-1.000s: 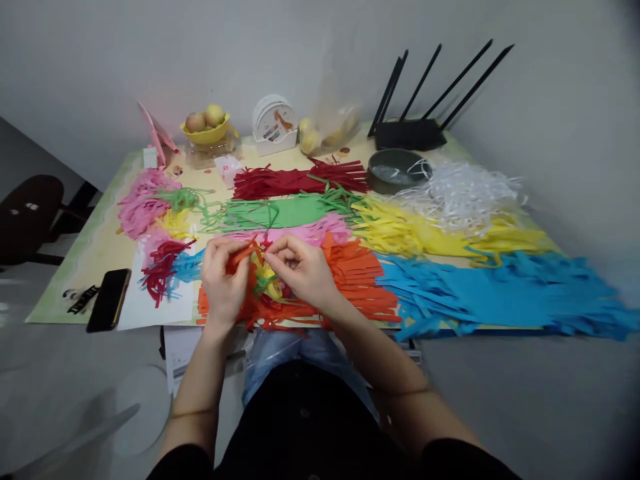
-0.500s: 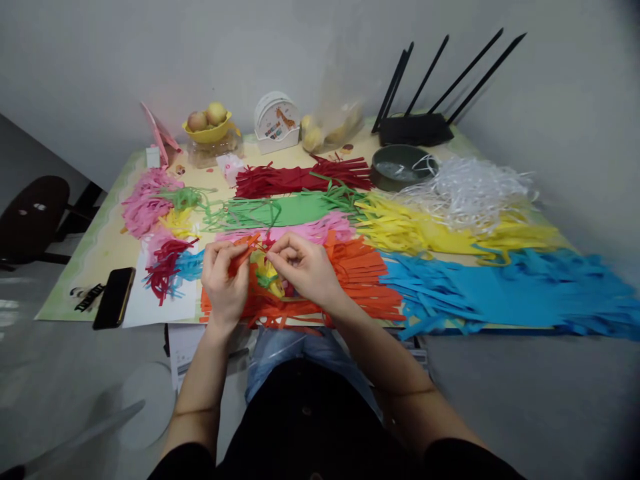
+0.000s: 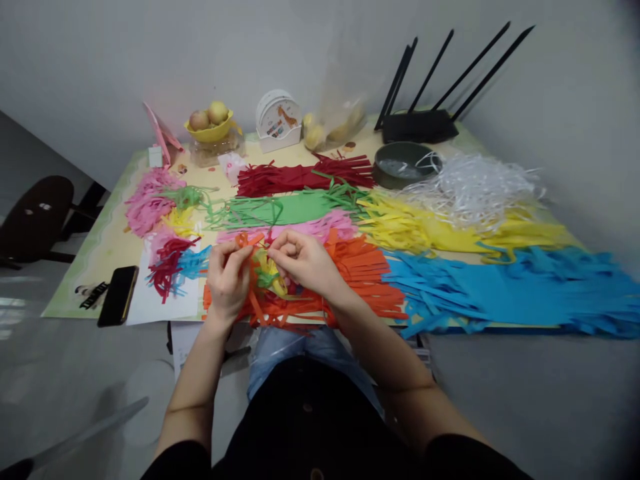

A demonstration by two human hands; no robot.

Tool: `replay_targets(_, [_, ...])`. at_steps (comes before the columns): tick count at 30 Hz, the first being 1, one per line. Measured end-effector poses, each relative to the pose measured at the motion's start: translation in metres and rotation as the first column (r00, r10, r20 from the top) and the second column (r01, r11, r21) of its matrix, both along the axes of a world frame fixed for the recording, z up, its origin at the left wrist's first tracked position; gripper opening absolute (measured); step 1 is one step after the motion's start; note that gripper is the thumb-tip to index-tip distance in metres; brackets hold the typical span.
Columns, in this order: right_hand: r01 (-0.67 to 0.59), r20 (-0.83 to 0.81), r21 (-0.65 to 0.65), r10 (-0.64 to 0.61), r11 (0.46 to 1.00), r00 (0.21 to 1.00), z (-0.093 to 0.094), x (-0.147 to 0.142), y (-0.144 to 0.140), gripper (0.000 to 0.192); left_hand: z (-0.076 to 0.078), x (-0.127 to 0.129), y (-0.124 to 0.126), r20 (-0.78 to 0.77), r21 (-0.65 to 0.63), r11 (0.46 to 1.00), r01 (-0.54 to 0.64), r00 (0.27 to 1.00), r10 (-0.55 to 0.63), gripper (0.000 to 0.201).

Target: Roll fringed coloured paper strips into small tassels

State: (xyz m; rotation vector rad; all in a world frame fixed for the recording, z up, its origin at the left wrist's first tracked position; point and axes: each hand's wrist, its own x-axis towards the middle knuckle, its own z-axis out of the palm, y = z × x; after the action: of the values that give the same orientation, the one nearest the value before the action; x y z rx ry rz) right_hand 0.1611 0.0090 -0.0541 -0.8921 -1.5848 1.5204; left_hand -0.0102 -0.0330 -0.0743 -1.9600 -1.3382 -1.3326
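From the head, we look forward and down, close over a black cloth top (image 3: pixel 290 427) at bottom centre, past orange fringed sheeting (image 3: pixel 360 270) mid-frame, towards smooth grey wall (image 3: pixel 150 53) above.

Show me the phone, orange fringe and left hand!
Phone (image 3: pixel 117 295): head view, middle of its dark screen.
Orange fringe (image 3: pixel 361 270): head view, strips toward its right end.
Left hand (image 3: pixel 229 283): head view, its back.

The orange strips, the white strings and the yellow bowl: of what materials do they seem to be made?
Orange strips: probably felt or soft paper, matt; cut into a flat, limp fringe without shine.
White strings: perhaps plastic or ribbon, slightly glossy; the tangled strands look pale and bright.
Yellow bowl: likely plastic, given its even, strong colour; finish unclear.
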Motion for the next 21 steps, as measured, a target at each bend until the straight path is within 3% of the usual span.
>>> replay_targets(4, [-0.032,-0.122,-0.075,0.023,0.997,0.992,-0.004,-0.003,0.004,0.028,-0.007,-0.001,0.0,-0.058,0.011,0.999,0.039,0.998,-0.039,0.024])
replay_targets(8, [-0.145,-0.3,-0.167,0.089,0.975,0.95,-0.008,-0.006,0.011,0.054,-0.012,-0.003,0.0,-0.092,-0.015,0.996,0.088,0.992,-0.089,0.024])
replay_targets(12, [-0.245,-0.294,-0.238,0.171,0.94,0.941,-0.015,-0.004,0.016,0.054,-0.02,-0.004,0.001,-0.095,-0.046,0.988,0.144,0.984,-0.148,0.017])
replay_targets(14, [-0.177,-0.237,-0.213,0.125,0.961,0.963,-0.018,-0.003,0.016,0.048,-0.026,-0.002,-0.001,-0.062,-0.088,0.981,0.174,0.982,-0.18,0.014])
replay_targets(16, [0.0,-0.243,-0.156,-0.038,0.988,0.969,-0.018,-0.001,0.015,0.042,-0.03,0.005,-0.006,-0.038,-0.139,0.971,0.192,0.979,-0.199,0.013])
replay_targets(18, [0.201,-0.344,-0.131,-0.235,0.971,0.909,-0.017,0.002,0.015,0.037,-0.029,0.01,-0.014,-0.049,-0.194,0.962,0.192,0.978,-0.205,0.014])
replay_targets(20, [0.309,-0.43,-0.136,-0.337,0.941,0.838,-0.015,0.005,0.015,0.036,-0.021,0.008,-0.02,-0.036,-0.361,0.893,0.268,0.953,-0.301,0.016])
replay_targets(21, [0.324,-0.445,-0.135,-0.349,0.936,0.825,-0.014,0.006,0.016,0.036,-0.017,0.001,-0.021,0.003,-0.477,0.812,0.336,0.925,-0.381,0.017])
